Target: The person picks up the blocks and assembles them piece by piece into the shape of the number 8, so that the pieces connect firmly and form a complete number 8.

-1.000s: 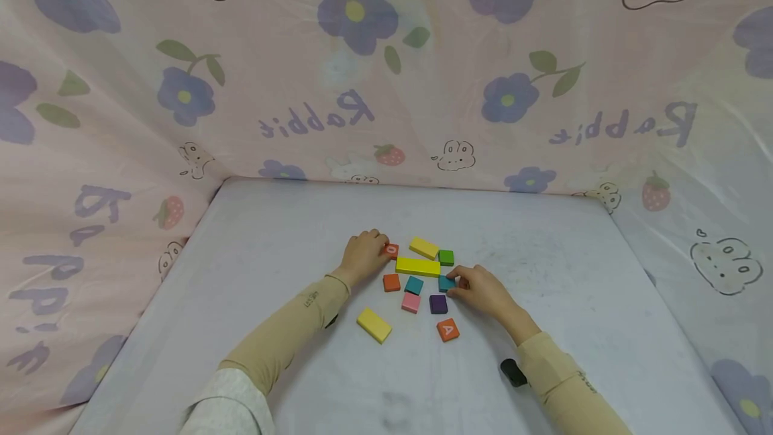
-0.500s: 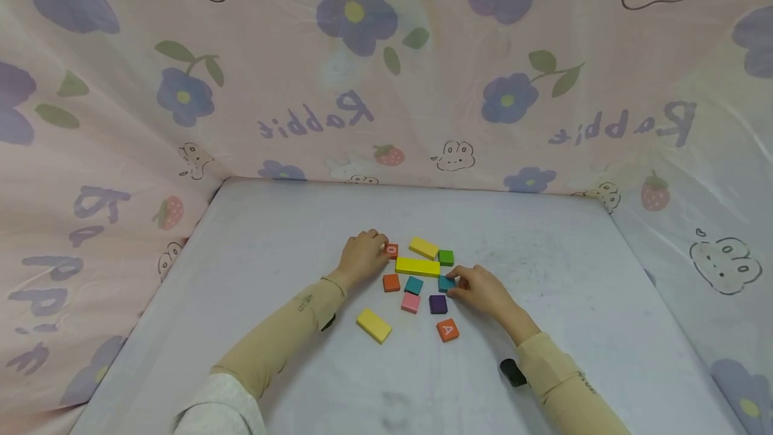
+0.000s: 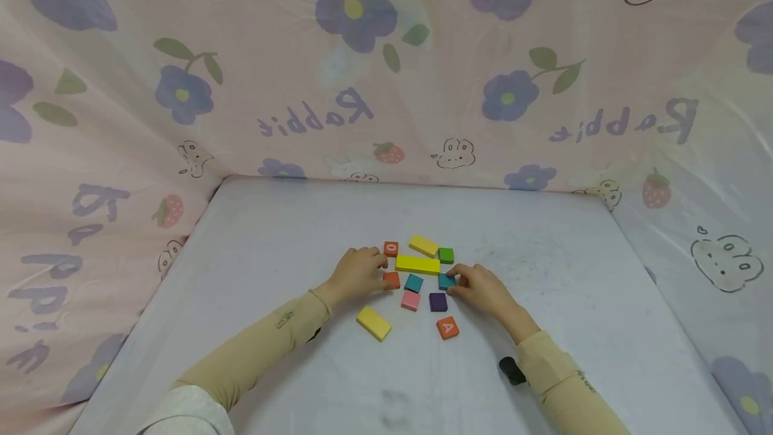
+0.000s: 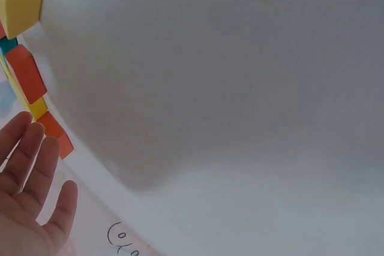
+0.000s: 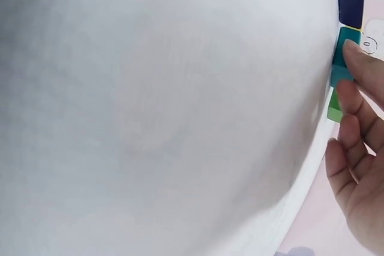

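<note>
My right hand [image 3: 483, 291] pinches a teal block [image 3: 445, 281] between thumb and index finger at the right end of the long yellow block [image 3: 418, 264]. In the right wrist view the thumb lies on the teal block [image 5: 342, 58], its other fingers loosely bent. My left hand [image 3: 356, 272] is at the left of the group, fingers extended, its thumb at a plain orange block [image 3: 392, 280]; whether it touches is unclear. Just beyond its fingers lies an orange block marked 0 [image 3: 390, 248]. The left wrist view shows this hand [image 4: 33, 178] with spread fingers; its thumb is out of sight.
Behind the long block lie a yellow block [image 3: 424, 245] and a green block [image 3: 446, 256]. In front are another teal block [image 3: 413, 282], a pink block [image 3: 410, 300], a purple block [image 3: 437, 302], an orange A block [image 3: 447, 327] and a yellow block [image 3: 374, 323]. Patterned curtains surround the white table [image 3: 290, 220].
My left hand has left the orange block marked 0 and moved nearer, to the plain orange block. My right hand keeps its hold on the teal block in the same place.
</note>
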`<state>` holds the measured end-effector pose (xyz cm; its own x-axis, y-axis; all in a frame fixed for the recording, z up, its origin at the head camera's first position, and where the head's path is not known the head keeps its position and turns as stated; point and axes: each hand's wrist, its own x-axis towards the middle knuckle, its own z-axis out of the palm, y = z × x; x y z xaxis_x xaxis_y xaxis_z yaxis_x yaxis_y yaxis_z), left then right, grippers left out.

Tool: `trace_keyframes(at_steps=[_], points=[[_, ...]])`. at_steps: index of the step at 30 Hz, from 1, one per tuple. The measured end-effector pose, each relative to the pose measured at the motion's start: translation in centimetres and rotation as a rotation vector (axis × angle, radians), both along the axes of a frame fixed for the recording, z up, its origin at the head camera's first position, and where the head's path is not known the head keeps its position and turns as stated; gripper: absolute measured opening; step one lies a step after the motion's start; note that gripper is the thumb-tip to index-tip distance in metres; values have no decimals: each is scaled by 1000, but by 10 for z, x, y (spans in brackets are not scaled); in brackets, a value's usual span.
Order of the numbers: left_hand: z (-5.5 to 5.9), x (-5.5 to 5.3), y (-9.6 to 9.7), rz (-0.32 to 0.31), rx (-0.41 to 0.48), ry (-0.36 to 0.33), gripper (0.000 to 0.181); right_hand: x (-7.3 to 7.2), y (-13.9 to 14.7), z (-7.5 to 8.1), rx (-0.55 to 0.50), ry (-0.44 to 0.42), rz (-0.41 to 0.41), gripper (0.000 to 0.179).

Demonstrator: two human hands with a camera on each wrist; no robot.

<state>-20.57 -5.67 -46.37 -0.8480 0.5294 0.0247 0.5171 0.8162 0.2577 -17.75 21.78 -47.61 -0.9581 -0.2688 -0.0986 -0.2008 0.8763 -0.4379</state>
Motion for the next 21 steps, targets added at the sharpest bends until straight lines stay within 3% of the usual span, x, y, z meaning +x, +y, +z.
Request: trace_keyframes(at_steps=[7,21], points=[[-5,4,-3,-9,-22,4,39,0,0,0,0,-2,-7,31],[-7,-1,-1,-1,-44,18,28,1,2,-2,-12,19,1,31]])
